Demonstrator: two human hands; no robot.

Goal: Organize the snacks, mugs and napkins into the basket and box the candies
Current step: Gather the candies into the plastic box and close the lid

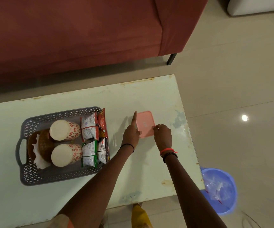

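A big red sofa (67, 38) stands behind the pale counter (149, 96), and a blue bin (231, 195) sits on the floor by the counter's right end. On the counter's left part is a grey basket (54, 176) holding two flowery mugs (64, 130), white napkins (40, 160) at its left end and snack packets (90, 129) along its right side. Just right of the basket lies the small pink box (145, 124), lid on. The left hand (130, 135) has its grip apart, one finger straight along the box's left edge, while the right hand (163, 135) has its grip pinched on the box's right edge.
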